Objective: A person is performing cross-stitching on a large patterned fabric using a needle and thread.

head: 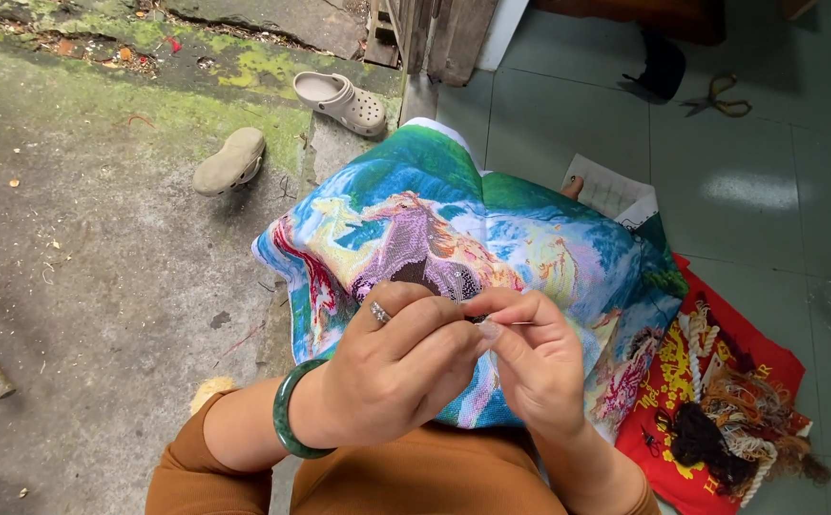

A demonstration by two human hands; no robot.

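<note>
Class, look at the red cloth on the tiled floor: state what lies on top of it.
On the red cloth lie tangled thread skeins, dark, tan and white. The embroidered fabric overlaps its left edge, hiding that part. The left hand and right hand work nearby.

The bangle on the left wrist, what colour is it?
Dark green bangle, seen clearly in the head view.

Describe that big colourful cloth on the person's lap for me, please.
The embroidered cloth is a large picture stitched in blue, green, yellow and purple, with a pale horse near its middle. It lies draped and creased over the lap, edges hanging down. The left hand and right hand meet above its lower middle.
</note>
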